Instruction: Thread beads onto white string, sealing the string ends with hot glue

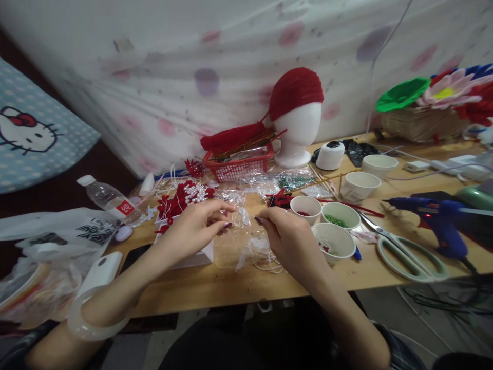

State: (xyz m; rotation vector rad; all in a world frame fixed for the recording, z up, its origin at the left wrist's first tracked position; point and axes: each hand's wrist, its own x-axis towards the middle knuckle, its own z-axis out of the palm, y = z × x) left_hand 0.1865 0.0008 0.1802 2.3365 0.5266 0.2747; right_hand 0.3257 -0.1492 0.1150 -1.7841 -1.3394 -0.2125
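My left hand [198,224] hovers over the middle of the table, its index finger and thumb apart and the other fingers loosely curled. I see nothing held in it. Across a small gap, my right hand [287,234] is closed in a pinch; whatever lies between thumb and finger is too small to make out. Below the hands lie clear plastic bags [227,254] and a bundle of white cord [267,261]. Beyond my left hand is a red fuzzy piece with white beads [195,192]. Cups of red beads [305,209] and green beads [341,216] stand beside my right hand.
Scissors [410,254] and a blue glue gun [435,218] lie at the right. A foam head [296,131] wearing a red cap and a red basket [241,167] stand at the back. On the left are a plastic bottle [110,200] and a white bag [57,236].
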